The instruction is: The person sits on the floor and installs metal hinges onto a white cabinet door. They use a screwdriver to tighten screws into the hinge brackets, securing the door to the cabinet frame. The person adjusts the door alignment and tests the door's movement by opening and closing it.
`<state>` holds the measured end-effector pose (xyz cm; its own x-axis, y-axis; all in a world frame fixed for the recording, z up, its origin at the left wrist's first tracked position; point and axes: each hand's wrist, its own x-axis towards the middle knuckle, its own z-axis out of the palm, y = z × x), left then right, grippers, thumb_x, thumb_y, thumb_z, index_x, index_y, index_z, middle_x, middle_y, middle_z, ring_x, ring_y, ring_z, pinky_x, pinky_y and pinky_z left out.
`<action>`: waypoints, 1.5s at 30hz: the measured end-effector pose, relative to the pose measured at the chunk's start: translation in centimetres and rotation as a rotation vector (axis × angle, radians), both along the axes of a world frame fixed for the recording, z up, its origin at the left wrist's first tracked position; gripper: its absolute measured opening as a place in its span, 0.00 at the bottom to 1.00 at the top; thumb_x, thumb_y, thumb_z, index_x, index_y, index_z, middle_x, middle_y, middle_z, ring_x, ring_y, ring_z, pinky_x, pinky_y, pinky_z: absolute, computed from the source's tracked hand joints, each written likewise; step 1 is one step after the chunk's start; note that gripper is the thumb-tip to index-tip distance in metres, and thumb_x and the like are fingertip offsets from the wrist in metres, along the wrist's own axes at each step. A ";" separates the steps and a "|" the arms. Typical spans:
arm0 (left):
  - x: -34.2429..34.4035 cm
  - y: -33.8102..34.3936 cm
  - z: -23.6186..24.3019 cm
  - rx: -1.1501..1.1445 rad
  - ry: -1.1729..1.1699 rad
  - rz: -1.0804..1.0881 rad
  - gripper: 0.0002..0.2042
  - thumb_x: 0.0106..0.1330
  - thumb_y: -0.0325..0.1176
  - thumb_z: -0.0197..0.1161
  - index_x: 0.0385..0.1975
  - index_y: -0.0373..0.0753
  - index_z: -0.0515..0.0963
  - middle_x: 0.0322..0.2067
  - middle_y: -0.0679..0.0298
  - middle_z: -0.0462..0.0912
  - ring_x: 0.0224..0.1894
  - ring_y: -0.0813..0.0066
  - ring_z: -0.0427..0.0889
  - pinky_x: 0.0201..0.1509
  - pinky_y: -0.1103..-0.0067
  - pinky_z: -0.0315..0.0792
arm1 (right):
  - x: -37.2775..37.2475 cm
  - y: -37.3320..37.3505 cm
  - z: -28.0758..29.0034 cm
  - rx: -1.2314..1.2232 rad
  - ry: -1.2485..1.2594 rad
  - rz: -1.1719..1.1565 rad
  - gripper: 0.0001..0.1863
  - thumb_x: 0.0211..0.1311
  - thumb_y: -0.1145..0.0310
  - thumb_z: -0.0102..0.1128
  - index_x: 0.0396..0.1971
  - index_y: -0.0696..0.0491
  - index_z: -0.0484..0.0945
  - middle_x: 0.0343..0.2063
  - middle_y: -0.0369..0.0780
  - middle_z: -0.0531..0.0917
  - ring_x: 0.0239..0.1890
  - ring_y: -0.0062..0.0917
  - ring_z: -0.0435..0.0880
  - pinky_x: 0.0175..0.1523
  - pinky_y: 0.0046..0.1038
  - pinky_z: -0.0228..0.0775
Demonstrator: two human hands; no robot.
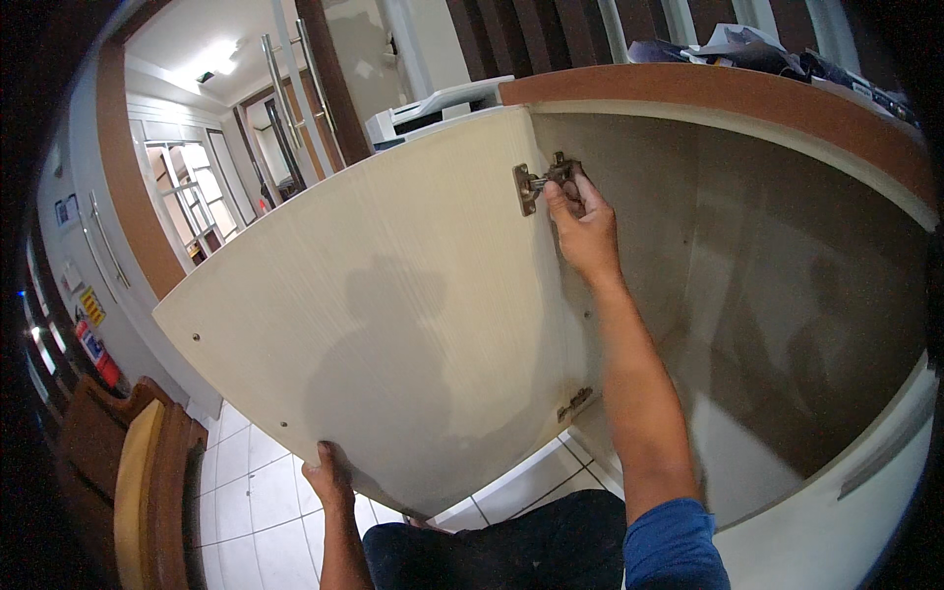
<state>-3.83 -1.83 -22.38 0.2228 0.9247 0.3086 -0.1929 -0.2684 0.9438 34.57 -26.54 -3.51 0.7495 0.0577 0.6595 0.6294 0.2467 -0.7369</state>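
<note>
A cream cabinet door (pixel 413 295) stands swung open on the left side of a cabinet (pixel 811 305). My left hand (pixel 329 472) grips its lower edge, thumb on the inner face and fingers mostly hidden behind it. My right hand (pixel 582 221) is raised to the upper metal hinge (pixel 524 187), thumb and fingers closed on the part beside the cabinet's side panel. A lower hinge (pixel 575 401) sits near the bottom of the door, left of my right forearm. Small screw heads dot the door's face near its outer edge.
A curved brown-edged top (pixel 717 82) carries a white machine (pixel 413 121) and a dark heap of items (pixel 728 54). At the left are a wooden bench with yellow cushion (pixel 138 477), a red extinguisher (pixel 95 352) and doors with metal handles. Tiled floor (pixel 270 501) shows below.
</note>
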 end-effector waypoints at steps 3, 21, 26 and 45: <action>0.1 0.5 -0.6 0.018 -0.087 0.023 0.31 0.51 0.56 0.70 0.38 0.32 0.70 0.26 0.66 0.73 0.27 0.75 0.72 0.29 0.77 0.66 | 1.0 1.7 -0.6 0.075 0.035 0.074 0.28 0.63 0.58 0.59 0.58 0.58 0.67 0.40 0.39 0.82 0.42 0.19 0.77 0.49 0.22 0.68; 0.2 0.9 0.0 0.063 -0.025 -0.044 0.34 0.49 0.61 0.68 0.37 0.31 0.72 0.28 0.65 0.74 0.29 0.76 0.72 0.31 0.79 0.67 | 0.9 0.8 -0.2 0.268 0.288 0.452 0.42 0.60 0.64 0.63 0.67 0.57 0.47 0.53 0.46 0.74 0.54 0.28 0.72 0.60 0.28 0.61; 0.1 2.3 -0.8 0.047 0.001 -0.050 0.33 0.50 0.58 0.69 0.39 0.31 0.72 0.30 0.64 0.76 0.31 0.74 0.74 0.35 0.77 0.69 | 1.4 0.8 -0.5 0.295 0.235 0.466 0.42 0.58 0.65 0.65 0.66 0.56 0.50 0.52 0.46 0.75 0.53 0.29 0.73 0.59 0.28 0.62; -0.4 0.8 -1.3 0.069 -0.042 -0.019 0.25 0.55 0.51 0.68 0.35 0.32 0.74 0.28 0.66 0.76 0.29 0.76 0.73 0.33 0.78 0.68 | 1.1 0.5 0.5 0.303 0.254 0.494 0.29 0.56 0.67 0.67 0.55 0.53 0.64 0.41 0.39 0.81 0.43 0.24 0.77 0.50 0.29 0.66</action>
